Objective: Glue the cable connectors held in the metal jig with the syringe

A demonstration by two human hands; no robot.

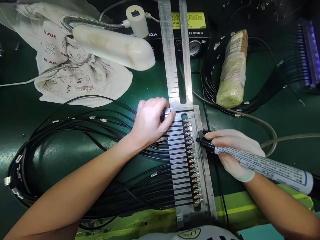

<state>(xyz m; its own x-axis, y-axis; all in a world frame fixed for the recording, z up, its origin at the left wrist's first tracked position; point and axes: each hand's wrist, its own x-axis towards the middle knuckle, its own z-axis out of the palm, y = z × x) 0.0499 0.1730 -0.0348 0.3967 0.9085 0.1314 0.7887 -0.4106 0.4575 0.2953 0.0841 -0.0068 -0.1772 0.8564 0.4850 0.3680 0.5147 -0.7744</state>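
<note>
A long metal fixture (204,160) holds a row of black cables (181,172), whose stripped ends show small coloured wires and metal connector ends. My left hand (152,118) is curled over the fixture's upper left edge, thumb lying on the plate near the top cables. Its other fingertips are mostly hidden, and a dark spot shows between thumb and forefinger. With pale covers on its fingers, my right hand (236,150) grips a marker pen (265,164) with a white printed label and black tip. The tip points left, close to the upper cable ends; I cannot tell whether it touches.
A white lamp (115,46) on a flexible neck hangs over a printed cloth bag (82,78). Behind the fixture stands a black controller box (202,33) with a gauge. A wrapped block (232,70) rests among coiled cables on the right. Bundled cables (27,150) loop at left.
</note>
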